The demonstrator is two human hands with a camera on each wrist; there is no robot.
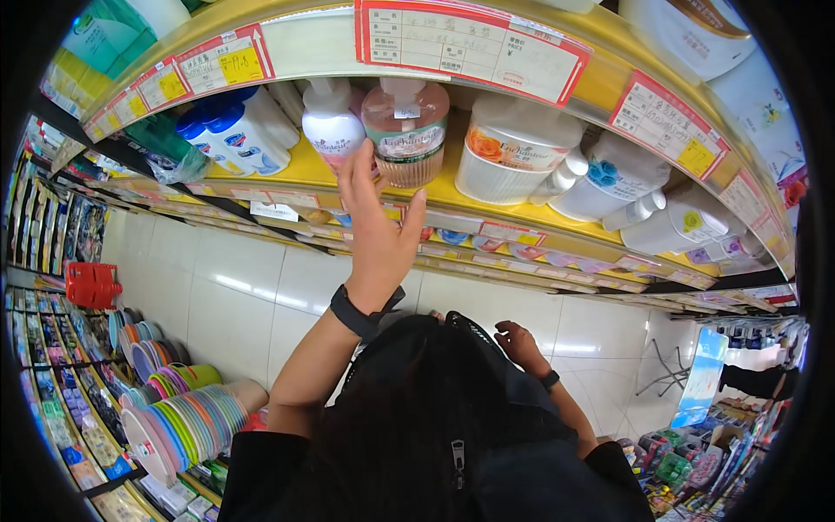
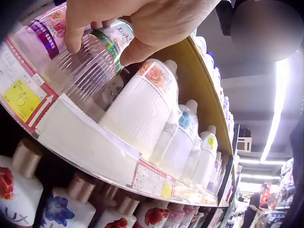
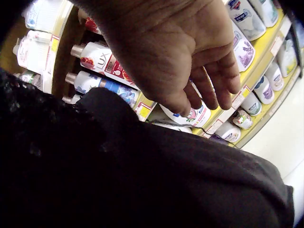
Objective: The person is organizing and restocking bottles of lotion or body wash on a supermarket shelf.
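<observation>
My left hand (image 1: 378, 226) reaches up to the shelf, thumb spread from the fingers. Its fingertips are at the gap between a white pump bottle (image 1: 332, 126) and a clear pink ribbed bottle (image 1: 405, 130); the thumb tip is by that clear bottle's base. In the left wrist view, the hand (image 2: 137, 23) spans the ribbed bottle (image 2: 88, 71) with its green-banded label, with fingertips partly hidden behind it. Whether it bears any weight cannot be told. My right hand (image 1: 522, 344) hangs low beside the body, holding nothing; in the right wrist view the hand (image 3: 185, 52) has loosely bent fingers.
White flower-label bottles (image 1: 517, 152) stand right of the clear one, blue-capped bottles (image 1: 235, 130) to the left. A price-tag rail (image 1: 470, 48) curves above. LUX bottles (image 3: 102, 59) fill a lower shelf. Behind are stacked colourful basins (image 1: 196, 426) and a folding table (image 1: 700, 374).
</observation>
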